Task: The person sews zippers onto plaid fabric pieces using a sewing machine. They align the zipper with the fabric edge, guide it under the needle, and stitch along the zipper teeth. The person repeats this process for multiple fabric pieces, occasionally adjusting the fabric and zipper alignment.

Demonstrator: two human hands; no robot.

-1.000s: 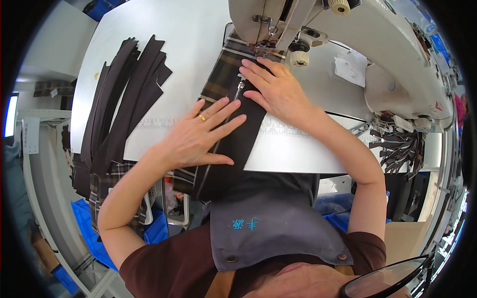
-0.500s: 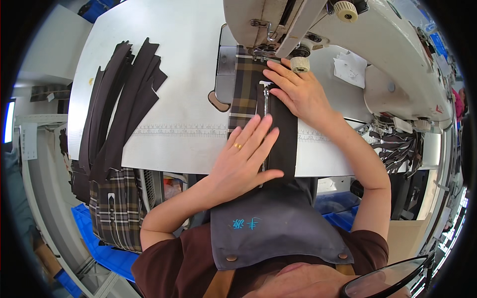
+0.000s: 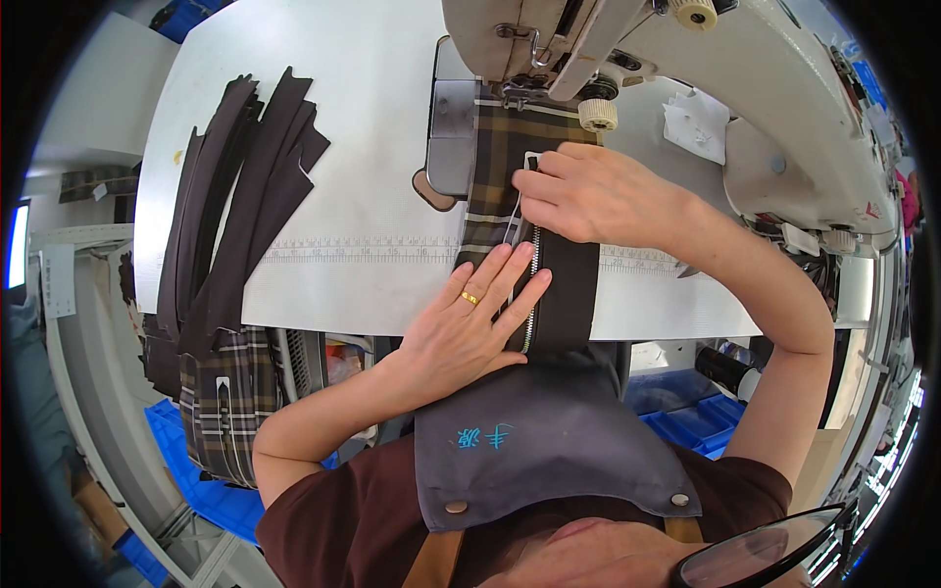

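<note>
A brown plaid fabric piece (image 3: 495, 186) lies under the needle area of a sewing machine (image 3: 537, 88). On it is a dark fabric strip (image 3: 569, 304) with a metal-toothed zipper (image 3: 533, 328) along its left side. My left hand (image 3: 470, 314) rests flat on the zipper and plaid cloth, fingers stretched out, a gold ring on one. My right hand (image 3: 598, 196) is curled closed at the strip's upper end, pinching the dark fabric there beside a white-edged opening (image 3: 530, 160). Its fingertips are partly hidden.
Several dark fabric strips (image 3: 245, 196) are piled at the table's left. Below them hangs a plaid stack (image 3: 221, 412) over a blue bin (image 3: 186, 470). A ruler scale (image 3: 343, 250) runs across the white table. White paper (image 3: 696, 125) lies beneath the machine arm.
My right hand has drawn back from the presser foot and closed on the dark strip's upper end, uncovering plaid beneath. My left hand has stayed nearly in place, shifting slightly downward.
</note>
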